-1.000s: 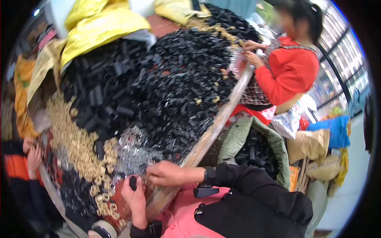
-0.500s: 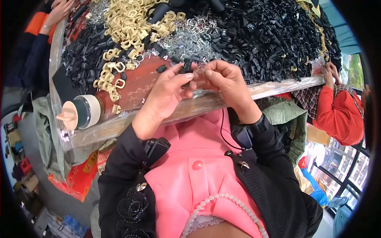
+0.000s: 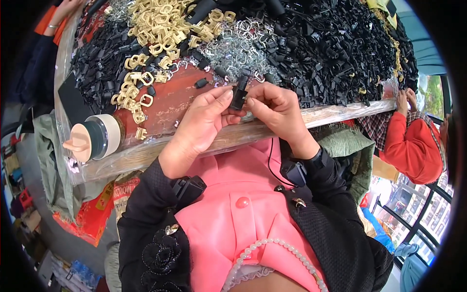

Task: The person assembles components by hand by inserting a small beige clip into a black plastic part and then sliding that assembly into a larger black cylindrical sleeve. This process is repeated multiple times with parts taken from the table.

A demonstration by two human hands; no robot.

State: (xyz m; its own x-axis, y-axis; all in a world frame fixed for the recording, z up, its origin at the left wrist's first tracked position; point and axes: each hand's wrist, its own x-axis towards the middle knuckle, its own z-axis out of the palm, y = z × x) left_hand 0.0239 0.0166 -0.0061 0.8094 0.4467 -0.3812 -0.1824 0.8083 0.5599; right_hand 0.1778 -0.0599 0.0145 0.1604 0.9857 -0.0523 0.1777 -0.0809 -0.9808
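Note:
Above the near edge of the table, my left hand [image 3: 202,117] is closed around a small black plastic part [image 3: 238,99], gripping it between thumb and fingers. The part is blocky at its lower end, with a narrower section pointing away from me. My right hand [image 3: 279,109] is pinched against the right side of this part. Whatever lies between those fingertips is too small to make out. Just beyond my hands sits a pile of small silvery metal pieces [image 3: 233,54]. A loose black piece [image 3: 201,83] rests on the red tabletop [image 3: 170,100] beside my left hand.
Gold-coloured buckle-shaped pieces [image 3: 158,29] are heaped at the far left-centre. A large mound of black parts [image 3: 335,53] covers the right side. A lidded cup [image 3: 104,134] stands at the left corner. Other people's hands [image 3: 406,100] are at the right edge and far left.
My right hand has moved left, bringing its fingertips up to the black part. In my left hand, the part has turned, now showing its blocky end.

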